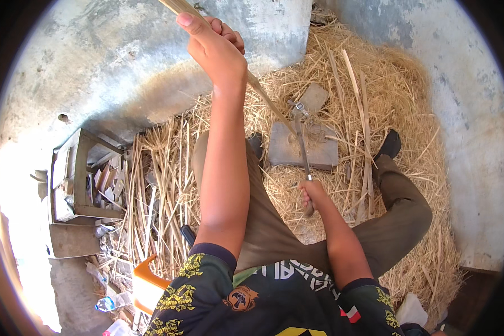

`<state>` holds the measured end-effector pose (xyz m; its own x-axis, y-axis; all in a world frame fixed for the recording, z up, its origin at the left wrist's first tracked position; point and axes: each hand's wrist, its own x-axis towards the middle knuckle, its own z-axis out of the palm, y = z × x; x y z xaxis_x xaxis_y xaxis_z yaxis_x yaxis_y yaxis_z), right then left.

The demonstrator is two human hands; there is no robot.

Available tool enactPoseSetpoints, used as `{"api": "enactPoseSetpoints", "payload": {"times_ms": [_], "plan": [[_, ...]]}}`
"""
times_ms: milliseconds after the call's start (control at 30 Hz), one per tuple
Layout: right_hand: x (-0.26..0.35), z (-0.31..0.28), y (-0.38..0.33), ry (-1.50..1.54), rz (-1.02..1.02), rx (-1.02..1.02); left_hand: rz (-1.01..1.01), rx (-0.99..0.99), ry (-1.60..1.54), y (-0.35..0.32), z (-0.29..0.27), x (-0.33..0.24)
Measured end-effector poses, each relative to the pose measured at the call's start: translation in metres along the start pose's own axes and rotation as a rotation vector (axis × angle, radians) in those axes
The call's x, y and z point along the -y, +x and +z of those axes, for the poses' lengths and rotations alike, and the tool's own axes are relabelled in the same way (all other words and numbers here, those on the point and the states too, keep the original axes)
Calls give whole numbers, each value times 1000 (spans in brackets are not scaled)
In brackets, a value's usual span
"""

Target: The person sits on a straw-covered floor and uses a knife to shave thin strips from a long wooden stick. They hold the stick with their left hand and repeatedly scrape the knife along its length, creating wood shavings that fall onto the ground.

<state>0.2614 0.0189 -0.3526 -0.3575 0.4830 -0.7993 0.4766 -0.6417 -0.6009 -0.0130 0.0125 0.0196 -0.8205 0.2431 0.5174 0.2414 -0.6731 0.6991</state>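
My left hand (215,50) is raised at the upper left, closed around a long bamboo strip (266,98). The strip slants down to the right from my fist, and its low end reaches a grey block (319,159) on the floor. Lower down, my right hand (315,197) grips the wooden handle of a long-bladed knife (303,147). Its narrow blade points away from me over the block, close beside the strip's low end. At the blade's far end is a small metal fitting (300,108); whether they touch, I cannot tell.
Pale shavings (400,95) cover the floor around my legs. Long strips (358,106) lie right of the block, and more strips (162,168) pile up at left. A wooden stool-like frame (87,179), an orange chair part (145,274) and a plastic bottle (113,302) are at left.
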Motion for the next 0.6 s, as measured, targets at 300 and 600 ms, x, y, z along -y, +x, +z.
{"api": "enactPoseSetpoints", "payload": {"times_ms": [300, 600], "plan": [[73, 34, -80, 138, -434, -109, -9, -54, 49, 7, -12, 6], [-16, 8, -9, -524, -422, -536, 1, -44, 34, 5, -6, 4]]}}
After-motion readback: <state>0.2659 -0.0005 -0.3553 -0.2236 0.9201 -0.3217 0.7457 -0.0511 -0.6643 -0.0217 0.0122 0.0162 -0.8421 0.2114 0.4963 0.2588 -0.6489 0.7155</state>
